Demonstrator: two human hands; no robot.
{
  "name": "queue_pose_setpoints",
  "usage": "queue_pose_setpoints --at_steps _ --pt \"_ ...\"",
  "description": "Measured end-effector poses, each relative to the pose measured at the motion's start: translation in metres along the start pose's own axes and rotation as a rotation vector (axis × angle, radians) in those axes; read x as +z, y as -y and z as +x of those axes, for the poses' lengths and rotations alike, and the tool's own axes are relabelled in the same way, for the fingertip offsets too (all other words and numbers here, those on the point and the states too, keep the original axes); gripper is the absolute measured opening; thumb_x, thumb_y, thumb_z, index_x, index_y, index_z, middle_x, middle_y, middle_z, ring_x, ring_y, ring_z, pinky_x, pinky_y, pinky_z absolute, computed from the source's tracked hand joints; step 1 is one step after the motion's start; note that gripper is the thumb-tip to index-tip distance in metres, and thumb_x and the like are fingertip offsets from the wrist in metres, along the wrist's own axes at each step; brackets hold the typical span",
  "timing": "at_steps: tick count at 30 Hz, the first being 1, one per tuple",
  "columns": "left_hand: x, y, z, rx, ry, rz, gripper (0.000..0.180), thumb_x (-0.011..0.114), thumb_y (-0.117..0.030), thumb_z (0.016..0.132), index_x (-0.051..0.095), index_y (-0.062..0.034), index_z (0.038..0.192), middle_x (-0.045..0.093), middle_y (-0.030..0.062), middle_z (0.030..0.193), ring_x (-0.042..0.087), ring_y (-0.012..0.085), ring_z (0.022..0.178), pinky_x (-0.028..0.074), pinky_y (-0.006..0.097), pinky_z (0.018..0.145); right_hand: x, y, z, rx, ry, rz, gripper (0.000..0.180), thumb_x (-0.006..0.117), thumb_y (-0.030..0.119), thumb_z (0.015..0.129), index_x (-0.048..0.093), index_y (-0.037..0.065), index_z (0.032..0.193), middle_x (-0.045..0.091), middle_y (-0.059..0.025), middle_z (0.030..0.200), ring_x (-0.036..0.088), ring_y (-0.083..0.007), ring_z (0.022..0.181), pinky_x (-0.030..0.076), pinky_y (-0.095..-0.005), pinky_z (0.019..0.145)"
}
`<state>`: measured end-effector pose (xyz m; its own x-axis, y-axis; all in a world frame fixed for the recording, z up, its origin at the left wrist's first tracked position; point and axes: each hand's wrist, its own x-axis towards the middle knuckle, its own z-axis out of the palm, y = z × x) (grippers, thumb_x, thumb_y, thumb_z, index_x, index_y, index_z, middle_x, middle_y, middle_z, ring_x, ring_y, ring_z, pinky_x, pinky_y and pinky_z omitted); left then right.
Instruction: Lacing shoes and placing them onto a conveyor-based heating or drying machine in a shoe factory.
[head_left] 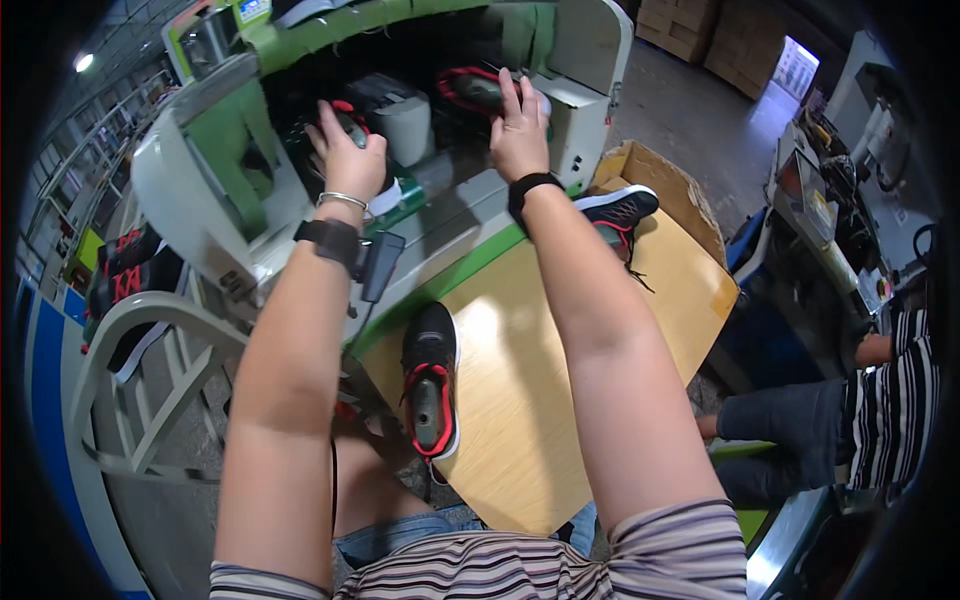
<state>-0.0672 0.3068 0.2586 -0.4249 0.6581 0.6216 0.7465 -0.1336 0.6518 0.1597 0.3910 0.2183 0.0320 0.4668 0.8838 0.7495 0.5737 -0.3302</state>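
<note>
Both my arms reach forward into a green and white machine. My left hand is closed around the heel end of a dark sneaker with red lining and a grey last inside; its toe is lost in the shadow. My right hand grips the heel of a second such sneaker, further right in the opening. Between them stands a pale grey block. Another black and red sneaker, last inside, lies on the wooden board before me.
A further sneaker lies at the board's far right, beside an open cardboard box. More shoes are on a rack at left, near a curved grey metal frame. Another person in a striped shirt is at right.
</note>
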Motion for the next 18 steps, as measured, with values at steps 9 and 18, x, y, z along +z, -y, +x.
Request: queue_pose_setpoints --at_steps 9,18 --pt "0.017 0.008 0.021 -0.029 0.095 -0.08 0.087 0.061 -0.028 0.083 0.022 -0.0143 0.16 0.015 0.0349 0.162 0.023 0.0556 0.147 0.023 0.052 0.122 -0.024 -0.052 -0.05 -0.13 0.097 -0.283 0.08 0.08 0.049 0.078 0.046 0.013 0.141 0.044 -0.0159 0.146 0.039 -0.0375 0.139 0.027 -0.0603 0.113" --pt "0.021 0.01 0.036 -0.131 0.107 -0.046 0.084 0.065 -0.023 0.085 0.026 -0.0029 0.157 0.022 0.034 0.16 0.015 0.0436 0.154 0.02 0.04 0.125 -0.021 -0.05 0.053 -0.281 0.326 -0.179 0.063 0.08 0.044 0.08 0.061 0.012 0.131 0.061 -0.0242 0.131 0.061 -0.0409 0.117 0.05 -0.0482 0.097"
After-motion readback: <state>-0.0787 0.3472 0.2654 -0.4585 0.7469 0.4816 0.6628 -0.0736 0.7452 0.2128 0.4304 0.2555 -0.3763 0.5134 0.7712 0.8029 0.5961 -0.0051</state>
